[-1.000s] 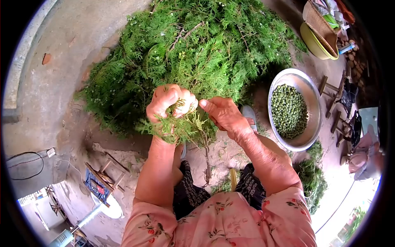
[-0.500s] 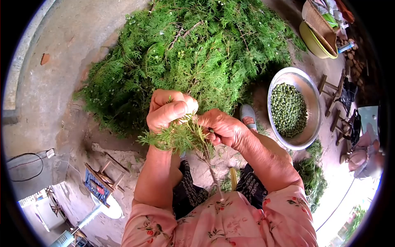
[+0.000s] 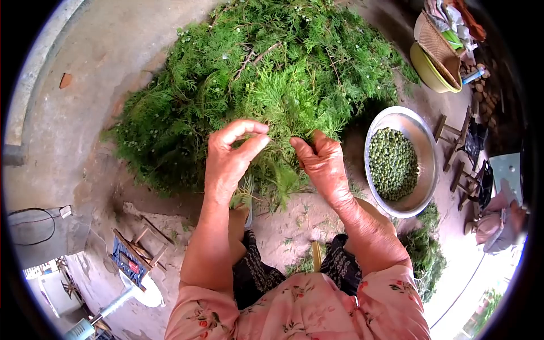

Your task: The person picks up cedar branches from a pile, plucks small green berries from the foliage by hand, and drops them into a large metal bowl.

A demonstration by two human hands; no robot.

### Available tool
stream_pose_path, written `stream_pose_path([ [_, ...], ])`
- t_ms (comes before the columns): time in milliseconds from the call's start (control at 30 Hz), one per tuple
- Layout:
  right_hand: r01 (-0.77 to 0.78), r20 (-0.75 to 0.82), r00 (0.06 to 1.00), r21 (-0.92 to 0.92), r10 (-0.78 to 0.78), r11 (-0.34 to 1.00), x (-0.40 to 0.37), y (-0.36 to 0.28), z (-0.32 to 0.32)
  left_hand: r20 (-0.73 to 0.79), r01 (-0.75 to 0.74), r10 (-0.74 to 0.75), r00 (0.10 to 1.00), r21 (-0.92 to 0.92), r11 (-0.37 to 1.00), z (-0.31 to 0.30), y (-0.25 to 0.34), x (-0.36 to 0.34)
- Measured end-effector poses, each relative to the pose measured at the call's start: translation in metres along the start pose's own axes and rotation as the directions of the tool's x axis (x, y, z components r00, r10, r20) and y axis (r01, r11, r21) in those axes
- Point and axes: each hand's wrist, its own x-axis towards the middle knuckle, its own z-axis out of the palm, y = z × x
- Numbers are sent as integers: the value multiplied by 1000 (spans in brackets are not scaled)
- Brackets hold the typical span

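Observation:
My left hand [image 3: 229, 156] is raised over the near edge of a big heap of green branches [image 3: 243, 85], thumb and forefinger apart with nothing between them. To its right, my right hand [image 3: 326, 164] reaches over the same heap, its thumb apart from curled fingers; I see nothing held in it, though the fingertips are partly hidden against the foliage. Some sprigs [image 3: 277, 181] hang below and between the two hands. A metal basin [image 3: 429, 170] with many small green berries [image 3: 392, 164] stands right of my right hand.
At the upper right stands a yellow tub [image 3: 428, 71] with a wicker basket [image 3: 439, 42]. Wooden stools [image 3: 462, 141] are at the right, near another person [image 3: 498, 224]. A small chair [image 3: 136, 255] stands lower left. More cut greenery [image 3: 425, 255] lies below the basin.
Both hands have opened and moved apart, and the sprig they held between them is out of them. My right hand has moved up and right. The view has shifted slightly.

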Motion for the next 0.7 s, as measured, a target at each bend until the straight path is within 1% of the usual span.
stream_pose_path([
  [33, 17, -17, 1000, -26, -17, 1000, -1, -2, 1, -3, 52, -52, 999, -60, 997, 4, 4, -1],
  [67, 32, -35, 999, -52, -34, 998, -3, -4, 3, -3, 14, -15, 1000, -22, 1000, 8, 3, 0],
  [100, 96, -60, 993, -146, -106, 985, -5, -13, 2, -2, -39, 40, 999, 113, 993, 11, 2, 0],
  [133, 96, -57, 993, -146, -105, 985, -7, -15, 3, 7, -91, 92, 996, 244, 965, 14, 1, -1],
  [167, 84, -67, 993, -163, -96, 983, -8, -16, 4, -4, -120, 126, 992, 296, 948, 18, -6, 0],
  [200, 73, -78, 993, -179, -88, 981, -9, -17, 5, -26, -25, 34, 999, 293, 956, 21, -10, -1],
  [233, 83, -66, 993, -215, -100, 973, -9, -17, 6, -54, 25, -12, 998, 260, 965, 26, -12, -1],
  [267, 84, -64, 993, -214, -99, 973, -9, -15, 7, -81, 75, -58, 995, 225, 971, 30, -15, -1],
  [300, 98, -87, 990, -158, -113, 983, -8, -14, 10, -84, 76, -58, 995, 227, 971, 33, -20, 0],
  [333, 114, -112, 986, -103, -125, 988, -8, -13, 12, -115, 43, -23, 993, 177, 983, 36, -26, 3],
  [367, 115, -112, 986, -103, -126, 988, -8, -15, 12, -147, 9, 10, 989, 127, 992, 37, -29, 4],
  [400, 126, -111, 984, -120, -140, 985, -8, -19, 12, -148, 8, 11, 989, 126, 992, 36, -29, 4],
  [467, 137, -109, 982, -138, -152, 981, -7, -17, 11, -124, 50, -23, 992, 217, 975, 35, -28, 2],
  [500, 72, -59, 995, -76, -76, 995, -6, -10, 11, -124, 50, -24, 992, 217, 975, 36, -27, 1],
  [533, 2, -4, 1000, -16, -2, 1000, -5, -6, 10, -73, 101, -103, 992, -29, 994, 37, -24, 1],
  [567, -147, 55, 988, 39, 145, 988, -4, -10, 7, -5, 159, -167, 986, -271, 949, 38, -22, 0],
  [600, -147, 55, 988, 39, 145, 988, -3, -16, 4, -5, 160, -167, 986, -272, 949, 37, -22, 1],
  [633, -290, 154, 952, 176, 264, 941, -2, -25, 0, 16, 189, -192, 981, -249, 950, 34, -21, 1],
  [667, -432, 267, 893, 292, 361, 853, -2, -34, -4, 36, 219, -217, 976, -226, 949, 33, -21, 2],
  [700, -524, 323, 848, 395, 420, 755, 0, -37, -6, 54, 250, -249, 967, -378, 891, 34, -27, 3],
])
